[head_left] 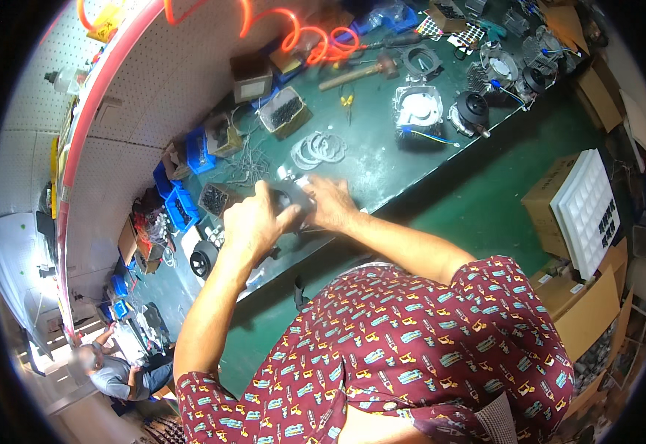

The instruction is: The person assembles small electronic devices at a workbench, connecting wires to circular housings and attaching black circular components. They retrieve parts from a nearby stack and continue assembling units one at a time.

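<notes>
Over the green bench, both my hands are closed around a dark and silvery motor-like assembly (286, 197), partly hidden by my fingers. My left hand (250, 224) grips its left side, with the thumb across the front. My right hand (329, 202) wraps round its right side. Just beyond the assembly lie several flat grey ring gaskets (319, 149). To the left of my left forearm is a part with a black round fan wheel (203, 259).
Pliers with yellow handles (347, 102) and a hammer (360, 75) lie farther back. Metal housings (417, 111) and a black fan motor (472, 111) stand at right. Blue bins (181, 208) and a box of dark small parts (284, 112) line the wall. Another person (127, 376) sits at lower left.
</notes>
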Motion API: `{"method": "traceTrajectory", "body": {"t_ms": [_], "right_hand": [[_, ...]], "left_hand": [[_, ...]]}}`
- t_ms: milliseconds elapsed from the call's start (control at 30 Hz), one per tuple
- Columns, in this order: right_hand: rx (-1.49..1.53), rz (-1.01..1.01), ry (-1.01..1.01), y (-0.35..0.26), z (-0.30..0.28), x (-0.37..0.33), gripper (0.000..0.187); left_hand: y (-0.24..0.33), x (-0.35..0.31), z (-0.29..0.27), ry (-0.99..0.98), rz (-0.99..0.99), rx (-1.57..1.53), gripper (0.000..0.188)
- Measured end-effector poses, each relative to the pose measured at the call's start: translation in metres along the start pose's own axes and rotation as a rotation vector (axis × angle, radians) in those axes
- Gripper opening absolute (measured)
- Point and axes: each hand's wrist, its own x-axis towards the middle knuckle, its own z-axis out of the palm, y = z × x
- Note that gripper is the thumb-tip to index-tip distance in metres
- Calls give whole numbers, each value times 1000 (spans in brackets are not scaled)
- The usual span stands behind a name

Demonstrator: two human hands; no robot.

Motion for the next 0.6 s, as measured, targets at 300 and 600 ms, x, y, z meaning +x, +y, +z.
{"method": "traceTrajectory", "body": {"t_ms": [300, 600], "right_hand": [[-29, 48, -46, -6, -6, -3, 66], [18, -11, 9, 1, 1, -2, 71]], "left_hand": [[-33, -10, -9, 237, 485, -7, 92], [-34, -2, 37, 206, 483, -238, 84]]}}
